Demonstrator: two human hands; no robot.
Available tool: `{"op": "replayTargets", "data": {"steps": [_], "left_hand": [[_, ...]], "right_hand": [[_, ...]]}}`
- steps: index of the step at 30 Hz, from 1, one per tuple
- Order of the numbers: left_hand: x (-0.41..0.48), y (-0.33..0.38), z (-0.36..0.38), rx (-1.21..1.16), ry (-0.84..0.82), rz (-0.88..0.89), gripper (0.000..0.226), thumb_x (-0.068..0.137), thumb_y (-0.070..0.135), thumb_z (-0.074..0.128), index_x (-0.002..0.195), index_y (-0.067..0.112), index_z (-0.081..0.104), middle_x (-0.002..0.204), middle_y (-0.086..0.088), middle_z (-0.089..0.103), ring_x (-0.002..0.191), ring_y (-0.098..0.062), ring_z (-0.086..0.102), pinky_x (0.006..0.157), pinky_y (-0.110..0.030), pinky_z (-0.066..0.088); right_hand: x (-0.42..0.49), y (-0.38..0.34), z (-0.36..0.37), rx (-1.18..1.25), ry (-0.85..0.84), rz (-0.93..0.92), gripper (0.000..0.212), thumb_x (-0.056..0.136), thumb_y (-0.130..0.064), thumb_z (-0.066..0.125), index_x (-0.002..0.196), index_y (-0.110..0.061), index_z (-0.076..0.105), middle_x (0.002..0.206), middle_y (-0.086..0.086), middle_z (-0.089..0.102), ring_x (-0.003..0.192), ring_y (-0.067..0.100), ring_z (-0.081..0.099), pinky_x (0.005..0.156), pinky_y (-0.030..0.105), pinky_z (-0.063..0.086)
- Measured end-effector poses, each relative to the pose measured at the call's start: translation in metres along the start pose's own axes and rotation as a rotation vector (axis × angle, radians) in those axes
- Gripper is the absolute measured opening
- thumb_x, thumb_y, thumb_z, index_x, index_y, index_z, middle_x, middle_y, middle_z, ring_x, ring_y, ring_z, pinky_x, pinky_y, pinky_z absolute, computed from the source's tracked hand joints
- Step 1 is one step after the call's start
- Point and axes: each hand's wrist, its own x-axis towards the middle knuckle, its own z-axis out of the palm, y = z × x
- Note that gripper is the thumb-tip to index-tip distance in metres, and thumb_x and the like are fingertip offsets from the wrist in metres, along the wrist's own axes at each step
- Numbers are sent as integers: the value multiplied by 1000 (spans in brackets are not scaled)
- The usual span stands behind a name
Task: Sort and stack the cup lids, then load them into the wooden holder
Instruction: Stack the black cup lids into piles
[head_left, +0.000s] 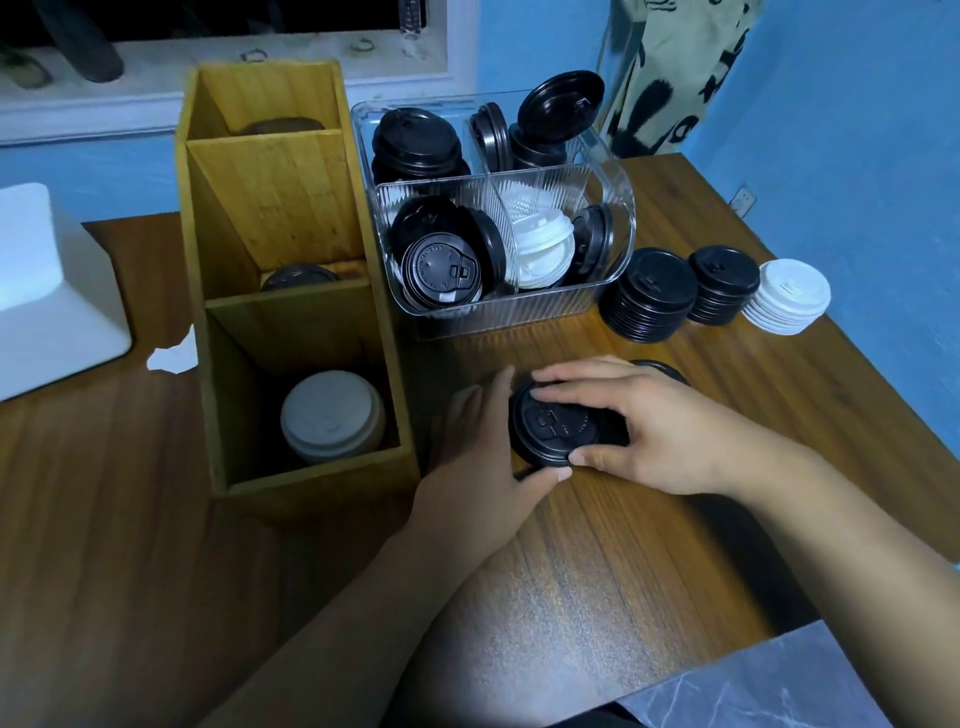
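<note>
**Fingers (558, 375) of both hands close round a black lid stack (558, 428)**

The left hand (478, 447) cups the stack's left side, with its thumb hooked at the near edge and its fingers curved round the far rim. The right hand (654, 431) lies over the top, fingers spread across the far edge and thumb pinching the near rim. Both hands are partly curled and gripping, not flat. The stack sits low over the table (623, 545), just to the right of the wooden holder (311, 488). I cannot tell whether it rests on the table or is just lifted.

The step looks like squaring the lids so they nest before loading. It should go best with even pressure from both sides, so the rims line up and none sits cocked. A grip on the lowest lid as well as the top should keep the stack from splitting as it rises.

The holder's front compartment holds white lids (332, 410), and the middle one shows a dark lid (298, 275), so the middle one seems the likelier home. The compartments are deep, so lowering the stack in should suit better than dropping it.

Two black stacks (649, 293) and a white stack (787, 296) wait beside the clear bin (509, 312).
</note>
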Motion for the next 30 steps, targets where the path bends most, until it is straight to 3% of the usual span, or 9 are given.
{"op": "replayTargets", "data": {"steps": [7, 14, 22, 30], "left_hand": [[1, 2, -1, 46, 8, 56, 92, 84, 57, 73, 156, 26, 25, 150, 9, 34, 142, -8, 18, 120, -39, 23], [2, -4, 3, 91, 33, 117, 79, 81, 61, 68, 146, 26, 38, 139, 12, 38, 137, -14, 30, 113, -44, 34], [-1, -1, 1, 94, 43, 166, 80, 84, 59, 67, 152, 30, 34, 146, 16, 39, 139, -7, 29, 117, -39, 24], [0, 0, 0, 117, 32, 155, 85, 86, 62, 65, 156, 27, 29, 147, 14, 38, 142, -7, 24, 118, -34, 19]], "right_hand": [[-1, -3, 11, 56, 64, 64, 62, 85, -54, 68, 141, -29, 59, 153, -15, 45, 140, -6, 39, 119, 21, 30], [-6, 2, 24, 177, 144, 54, 50, 80, -52, 75, 123, -29, 64, 146, -23, 50, 133, -6, 47, 111, 16, 36], [-10, 2, 25, 215, 188, 26, 34, 80, -47, 78, 96, -24, 59, 144, -17, 54, 131, -4, 51, 103, 19, 44], [-6, 8, 16, 219, 126, 8, 19, 82, -39, 77, 85, -23, 68, 143, -12, 55, 129, 0, 54, 109, 25, 43]]}}
